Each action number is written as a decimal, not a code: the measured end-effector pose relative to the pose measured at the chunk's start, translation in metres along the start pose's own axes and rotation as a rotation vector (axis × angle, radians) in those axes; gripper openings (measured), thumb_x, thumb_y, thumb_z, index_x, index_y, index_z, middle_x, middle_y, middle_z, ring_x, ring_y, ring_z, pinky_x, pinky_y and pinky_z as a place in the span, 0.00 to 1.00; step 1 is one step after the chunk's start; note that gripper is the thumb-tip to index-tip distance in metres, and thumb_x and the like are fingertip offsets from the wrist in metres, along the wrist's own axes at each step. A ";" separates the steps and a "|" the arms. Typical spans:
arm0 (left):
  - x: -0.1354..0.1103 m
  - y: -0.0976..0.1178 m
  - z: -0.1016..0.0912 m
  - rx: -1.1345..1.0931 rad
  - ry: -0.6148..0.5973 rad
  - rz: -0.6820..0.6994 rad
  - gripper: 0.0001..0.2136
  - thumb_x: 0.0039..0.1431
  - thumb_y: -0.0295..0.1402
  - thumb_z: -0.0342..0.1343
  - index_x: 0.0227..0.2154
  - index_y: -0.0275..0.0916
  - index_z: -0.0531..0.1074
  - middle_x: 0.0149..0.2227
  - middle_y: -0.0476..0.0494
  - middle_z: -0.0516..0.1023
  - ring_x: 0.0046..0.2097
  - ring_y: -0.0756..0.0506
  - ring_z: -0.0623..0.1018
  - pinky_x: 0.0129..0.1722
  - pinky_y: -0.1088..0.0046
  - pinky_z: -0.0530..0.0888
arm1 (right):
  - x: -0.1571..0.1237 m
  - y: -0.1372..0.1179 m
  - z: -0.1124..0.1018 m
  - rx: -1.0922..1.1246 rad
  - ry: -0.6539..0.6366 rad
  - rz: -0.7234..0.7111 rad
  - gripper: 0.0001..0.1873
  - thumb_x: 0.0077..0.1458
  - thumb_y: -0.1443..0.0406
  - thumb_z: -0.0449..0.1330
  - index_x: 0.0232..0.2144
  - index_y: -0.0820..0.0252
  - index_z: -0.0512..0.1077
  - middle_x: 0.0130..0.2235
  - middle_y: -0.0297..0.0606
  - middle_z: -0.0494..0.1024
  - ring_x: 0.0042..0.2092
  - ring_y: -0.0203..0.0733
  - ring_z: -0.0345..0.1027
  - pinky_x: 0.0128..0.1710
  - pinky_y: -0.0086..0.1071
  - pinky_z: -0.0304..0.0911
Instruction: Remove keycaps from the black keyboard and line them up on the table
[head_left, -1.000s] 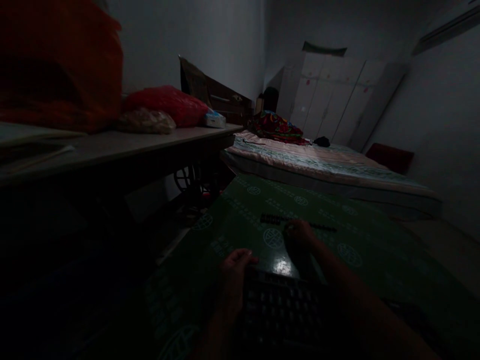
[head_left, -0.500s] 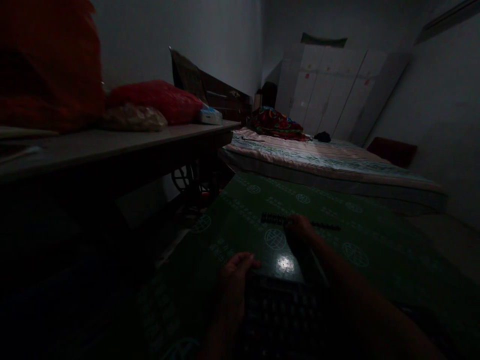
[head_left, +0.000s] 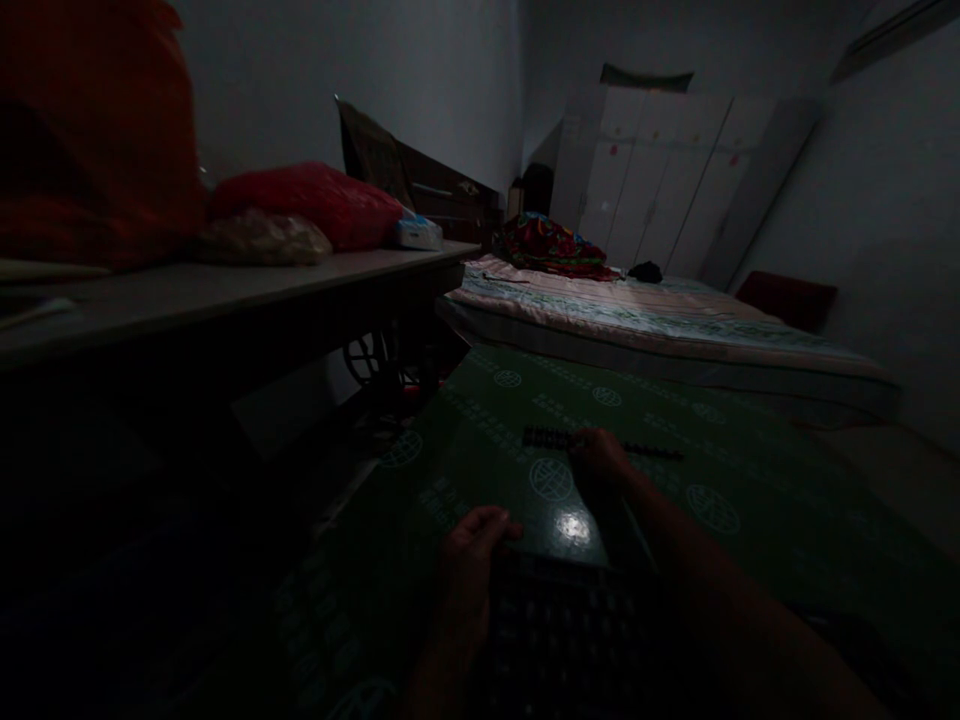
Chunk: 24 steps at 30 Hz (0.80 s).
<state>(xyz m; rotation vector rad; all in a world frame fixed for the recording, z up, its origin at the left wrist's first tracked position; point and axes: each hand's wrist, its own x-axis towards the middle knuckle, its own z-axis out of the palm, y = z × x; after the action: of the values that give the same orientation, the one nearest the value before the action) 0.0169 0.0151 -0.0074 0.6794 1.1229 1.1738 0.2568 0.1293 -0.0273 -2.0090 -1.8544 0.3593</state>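
Observation:
A dark keyboard with rows of keys lies close to me on a green printed board. My left hand is at its upper left corner, fingers curled together and thumb side toward the keys; whatever is between them is lost in the dark. Farther off, a row of small black pieces that look like keycaps stretches across the board. My right hand reaches over to this row, its fingertips pinched at the middle of it. Whether a single piece is between those fingers is too dark to tell.
On the left, a table bears a red plastic bag, an orange bag and a small box. A bed stands beyond the board, with a white wardrobe behind it. A dark object lies at the lower right.
Both hands stay almost where they were, the right at the row and the left by the keyboard. The view has shifted very slightly.

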 end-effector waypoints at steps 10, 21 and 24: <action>0.002 -0.002 -0.002 0.019 -0.017 0.023 0.10 0.41 0.36 0.60 0.27 0.36 0.69 0.22 0.48 0.76 0.27 0.50 0.73 0.28 0.78 0.65 | 0.000 0.001 0.001 0.011 -0.003 0.001 0.12 0.46 0.66 0.56 0.35 0.56 0.74 0.35 0.35 0.77 0.36 0.39 0.69 0.29 0.24 0.58; 0.002 -0.002 -0.002 0.025 -0.013 0.019 0.10 0.41 0.36 0.60 0.27 0.37 0.69 0.22 0.50 0.76 0.27 0.50 0.73 0.29 0.78 0.65 | -0.002 0.000 0.002 0.034 0.022 0.005 0.12 0.45 0.66 0.58 0.35 0.56 0.74 0.35 0.35 0.77 0.36 0.39 0.69 0.30 0.25 0.57; 0.001 0.000 -0.001 0.015 0.001 0.000 0.10 0.40 0.36 0.60 0.27 0.37 0.69 0.21 0.50 0.76 0.27 0.50 0.73 0.28 0.78 0.65 | -0.004 0.000 -0.001 0.052 0.046 0.004 0.12 0.45 0.65 0.58 0.36 0.57 0.74 0.35 0.36 0.77 0.37 0.39 0.69 0.31 0.25 0.58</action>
<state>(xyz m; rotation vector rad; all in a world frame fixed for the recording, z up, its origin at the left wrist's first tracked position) 0.0159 0.0159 -0.0077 0.6911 1.1334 1.1667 0.2565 0.1248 -0.0265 -1.9709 -1.7949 0.3562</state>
